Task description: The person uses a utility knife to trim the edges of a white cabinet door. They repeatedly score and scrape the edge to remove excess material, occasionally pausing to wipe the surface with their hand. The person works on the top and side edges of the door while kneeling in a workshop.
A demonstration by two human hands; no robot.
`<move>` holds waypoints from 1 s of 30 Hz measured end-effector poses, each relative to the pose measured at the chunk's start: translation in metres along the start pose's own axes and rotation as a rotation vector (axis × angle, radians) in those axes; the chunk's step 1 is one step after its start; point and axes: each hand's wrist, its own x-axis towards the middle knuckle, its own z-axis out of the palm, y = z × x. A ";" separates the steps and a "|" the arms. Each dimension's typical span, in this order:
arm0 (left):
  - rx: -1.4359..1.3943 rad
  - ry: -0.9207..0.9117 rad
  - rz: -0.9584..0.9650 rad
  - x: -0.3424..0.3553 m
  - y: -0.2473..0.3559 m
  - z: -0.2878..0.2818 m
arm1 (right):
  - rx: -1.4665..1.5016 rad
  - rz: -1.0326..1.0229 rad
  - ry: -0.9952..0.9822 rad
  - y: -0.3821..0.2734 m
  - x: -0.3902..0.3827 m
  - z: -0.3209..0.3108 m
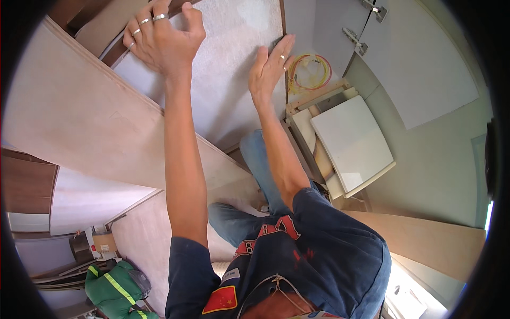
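A large whitish panel (pixel 223 58) with dark brown edges stands tilted in front of me. My left hand (pixel 170 42), with rings on several fingers, is at its upper left brown edge. The fingers bend over that edge and the thumb stands apart; the fingertips are partly hidden. Against the panel's right edge rests my right hand (pixel 270 69), fingers stretched out and thumb spread, with a ring on it. Both forearms reach up and forward.
To the right, a coil of yellow and red cable (pixel 311 72) lies beside a box-like unit with a white lid (pixel 353 141). A cabinet door (pixel 419 58) on metal hinges hangs open. A long pale board (pixel 101 106) crosses at left; a green bag-like bundle (pixel 114 290) lies lower left.
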 end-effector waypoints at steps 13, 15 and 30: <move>0.033 0.080 -0.024 -0.006 -0.007 0.017 | -0.013 0.044 -0.038 0.002 -0.002 -0.003; 0.023 0.077 -0.030 -0.006 -0.008 0.018 | 0.013 -0.034 -0.007 -0.014 0.019 0.003; 0.117 0.080 0.003 -0.009 -0.014 0.016 | -0.079 -0.268 0.195 -0.086 0.092 0.009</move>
